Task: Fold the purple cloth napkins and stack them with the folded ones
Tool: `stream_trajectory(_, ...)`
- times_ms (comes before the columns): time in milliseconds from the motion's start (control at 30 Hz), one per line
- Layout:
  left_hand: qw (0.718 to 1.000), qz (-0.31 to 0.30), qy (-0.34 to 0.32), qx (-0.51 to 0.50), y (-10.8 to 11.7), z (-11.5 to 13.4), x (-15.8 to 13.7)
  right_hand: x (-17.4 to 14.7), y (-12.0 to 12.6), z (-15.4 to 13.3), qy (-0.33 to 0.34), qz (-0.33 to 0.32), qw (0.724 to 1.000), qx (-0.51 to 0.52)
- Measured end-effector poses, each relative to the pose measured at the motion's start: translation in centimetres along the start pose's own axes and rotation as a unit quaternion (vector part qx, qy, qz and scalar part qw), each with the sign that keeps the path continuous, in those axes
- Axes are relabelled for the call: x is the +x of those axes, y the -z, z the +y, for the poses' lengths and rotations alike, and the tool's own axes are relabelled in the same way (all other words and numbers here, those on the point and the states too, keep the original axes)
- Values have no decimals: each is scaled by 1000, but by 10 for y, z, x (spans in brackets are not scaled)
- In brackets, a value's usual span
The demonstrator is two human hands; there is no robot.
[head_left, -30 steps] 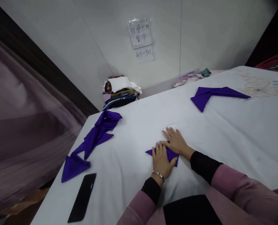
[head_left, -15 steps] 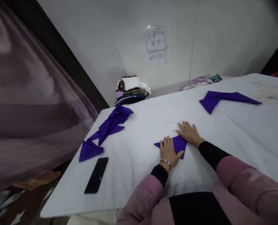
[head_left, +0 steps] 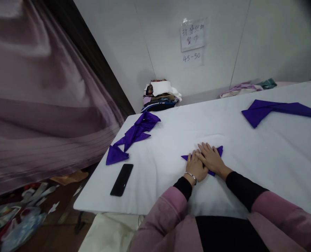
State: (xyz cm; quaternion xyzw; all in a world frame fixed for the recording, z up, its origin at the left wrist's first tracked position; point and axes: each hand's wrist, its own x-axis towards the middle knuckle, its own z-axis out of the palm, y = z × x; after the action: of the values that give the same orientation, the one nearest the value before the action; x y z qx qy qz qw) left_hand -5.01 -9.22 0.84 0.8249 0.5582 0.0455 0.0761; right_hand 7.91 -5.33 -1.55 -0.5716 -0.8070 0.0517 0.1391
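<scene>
Left hand (head_left: 197,168) and right hand (head_left: 211,160) together, palms down, overlapping, on a folded purple cloth (head_left: 220,150) lying on the white-covered worktop (head_left: 171,147). Cloth tips project either side. Rumpled purple fabric (head_left: 134,133) to the left, black phone (head_left: 121,180) just nearer; purple folded piece (head_left: 259,112) at right.

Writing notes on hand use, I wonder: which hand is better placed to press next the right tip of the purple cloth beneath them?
Probably the right hand: it rests on the purple cloth, beside that tip. The left hand lies nearer the opposite tip and would likely cross the right.
</scene>
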Motion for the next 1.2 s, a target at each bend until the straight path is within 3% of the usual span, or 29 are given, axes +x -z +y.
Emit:
stream_trajectory(167,992,-13,125,-11,10,-40,3,-3,0,-3,12,1,1000,-15)
stream_trajectory(467,964,-11,267,5,21,-86,7,-4,3,-6,17,4,1000,-21)
stream_trajectory(567,946,10,325,-7,32,-86,8,-3,3,-7,19,8,999,-29)
stream_trajectory(633,954,46,297,-2,36,-69,11,-3,3,-6,20,12,999,-31)
stream_trajectory(700,979,74,189,4,35,-44,17,-3,2,-6,22,13,999,-34)
stream_trajectory(800,996,52,69,-19,27,-11,28,-3,4,-5,34,4,998,-44)
stream_trajectory(933,994,-7,97,-49,14,0,39,-3,5,-6,44,-1,998,-52)
stream_trajectory(1067,991,-13,120,-49,7,-6,43,-1,5,-3,49,-8,998,-46)
stream_trajectory(1200,994,-12,108,-28,3,-6,42,-1,8,12,4,-7,999,-48)
